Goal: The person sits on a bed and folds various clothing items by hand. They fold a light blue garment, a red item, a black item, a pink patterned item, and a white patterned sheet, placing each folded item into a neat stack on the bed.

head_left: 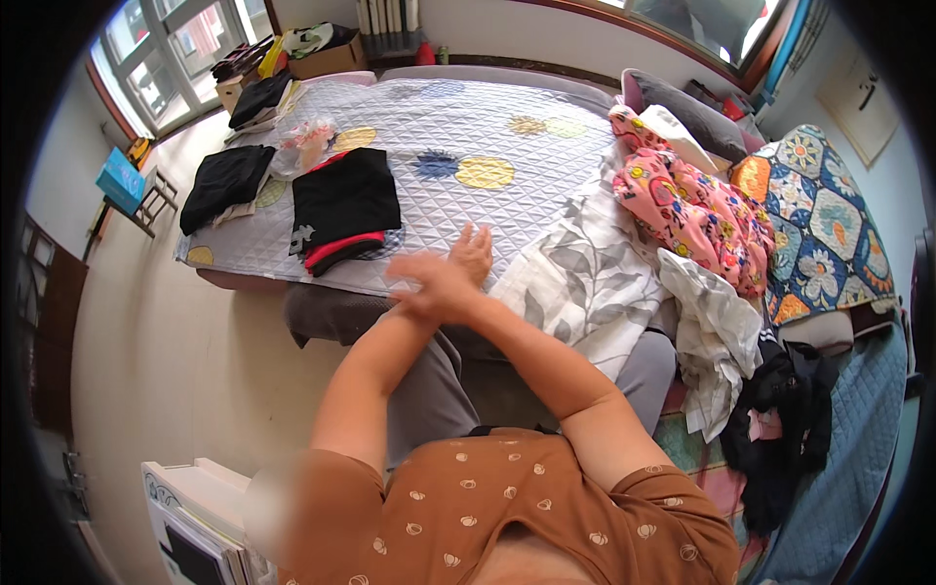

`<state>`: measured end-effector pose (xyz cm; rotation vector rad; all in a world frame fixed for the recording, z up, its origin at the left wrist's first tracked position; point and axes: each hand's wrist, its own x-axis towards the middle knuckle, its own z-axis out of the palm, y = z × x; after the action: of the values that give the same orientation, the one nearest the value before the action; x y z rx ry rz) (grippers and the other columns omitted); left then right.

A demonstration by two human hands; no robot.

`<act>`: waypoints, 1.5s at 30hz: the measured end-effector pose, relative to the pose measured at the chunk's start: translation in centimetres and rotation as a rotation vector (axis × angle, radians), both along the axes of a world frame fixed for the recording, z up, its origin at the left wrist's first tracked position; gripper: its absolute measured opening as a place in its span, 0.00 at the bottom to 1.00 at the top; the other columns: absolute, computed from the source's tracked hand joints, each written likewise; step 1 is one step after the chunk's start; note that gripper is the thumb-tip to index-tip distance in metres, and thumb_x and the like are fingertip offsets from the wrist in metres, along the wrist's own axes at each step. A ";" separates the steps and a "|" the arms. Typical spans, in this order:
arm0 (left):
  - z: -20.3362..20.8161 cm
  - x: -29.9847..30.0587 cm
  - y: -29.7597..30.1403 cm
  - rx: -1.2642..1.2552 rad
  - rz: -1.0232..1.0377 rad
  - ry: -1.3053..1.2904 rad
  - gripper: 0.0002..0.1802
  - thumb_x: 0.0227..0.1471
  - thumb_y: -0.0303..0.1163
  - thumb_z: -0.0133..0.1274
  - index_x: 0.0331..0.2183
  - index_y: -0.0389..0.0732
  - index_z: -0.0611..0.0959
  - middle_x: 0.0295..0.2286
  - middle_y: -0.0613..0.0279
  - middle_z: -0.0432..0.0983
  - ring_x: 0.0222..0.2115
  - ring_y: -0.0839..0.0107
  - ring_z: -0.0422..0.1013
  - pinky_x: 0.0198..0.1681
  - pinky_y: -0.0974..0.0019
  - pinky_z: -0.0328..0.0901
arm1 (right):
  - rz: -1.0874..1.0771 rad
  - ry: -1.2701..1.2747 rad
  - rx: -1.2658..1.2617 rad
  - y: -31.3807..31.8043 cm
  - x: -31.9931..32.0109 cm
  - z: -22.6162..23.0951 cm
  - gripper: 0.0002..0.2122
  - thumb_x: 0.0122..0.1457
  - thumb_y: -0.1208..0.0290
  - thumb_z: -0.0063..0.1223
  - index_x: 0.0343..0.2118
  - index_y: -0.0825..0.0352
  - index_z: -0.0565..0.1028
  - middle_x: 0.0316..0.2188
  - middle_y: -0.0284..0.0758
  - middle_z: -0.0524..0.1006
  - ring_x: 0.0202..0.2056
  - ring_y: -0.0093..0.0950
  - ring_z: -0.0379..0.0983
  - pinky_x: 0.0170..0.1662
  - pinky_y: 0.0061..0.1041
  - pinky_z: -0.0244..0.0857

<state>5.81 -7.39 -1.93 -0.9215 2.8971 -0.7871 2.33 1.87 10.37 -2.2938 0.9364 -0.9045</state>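
My forearms cross over the near edge of a bed covered with a white quilted pad (439, 122) printed with pineapples. My left hand (473, 255) reaches furthest over the pad, fingers stretched out and holding nothing. Across the left wrist lies my right hand (429, 287), its fingers apart and slightly blurred, also without anything in them. Left of both hands sits a stack of folded clothes, a black garment (346, 200) on top with red cloth (341, 253) beneath. To their right spreads a rumpled white cloth with grey leaves (585, 268).
Folded black clothes (226, 185) and a clear plastic bag (307, 138) rest on the bed's left side. A pink patterned cloth (692, 210) is heaped at right, near a flowered cover (819, 219) and black clothing (780, 409). A stool (146, 200) stands far left.
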 end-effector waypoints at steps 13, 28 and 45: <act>4.1 -12.4 5.6 -0.051 -0.146 -0.056 0.19 0.52 0.32 0.47 0.42 0.36 0.85 0.49 0.48 0.74 0.59 0.53 0.60 0.64 0.41 0.49 | 0.994 0.155 0.409 9.1 0.5 10.7 0.16 0.61 0.59 0.51 0.35 0.69 0.80 0.30 0.38 0.80 0.34 0.31 0.75 0.41 0.32 0.66; 1.1 -23.4 11.3 -0.069 -0.090 0.171 0.19 0.52 0.34 0.47 0.39 0.35 0.86 0.42 0.47 0.79 0.51 0.47 0.67 0.60 0.41 0.54 | 0.973 0.178 0.748 8.1 -8.2 5.2 0.11 0.61 0.65 0.53 0.34 0.69 0.77 0.28 0.33 0.78 0.33 0.23 0.72 0.39 0.26 0.66; 0.5 -22.2 8.3 0.203 0.004 0.593 0.06 0.49 0.31 0.49 0.29 0.41 0.80 0.33 0.57 0.74 0.38 0.60 0.70 0.45 0.58 0.62 | 0.935 0.123 0.653 6.2 -10.4 2.1 0.14 0.49 0.71 0.48 0.38 0.70 0.79 0.36 0.39 0.80 0.40 0.32 0.75 0.46 0.31 0.67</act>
<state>-16.38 0.88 -1.48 -1.3209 3.3671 -0.2269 -8.07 8.02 12.44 -1.8612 0.0777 -0.0310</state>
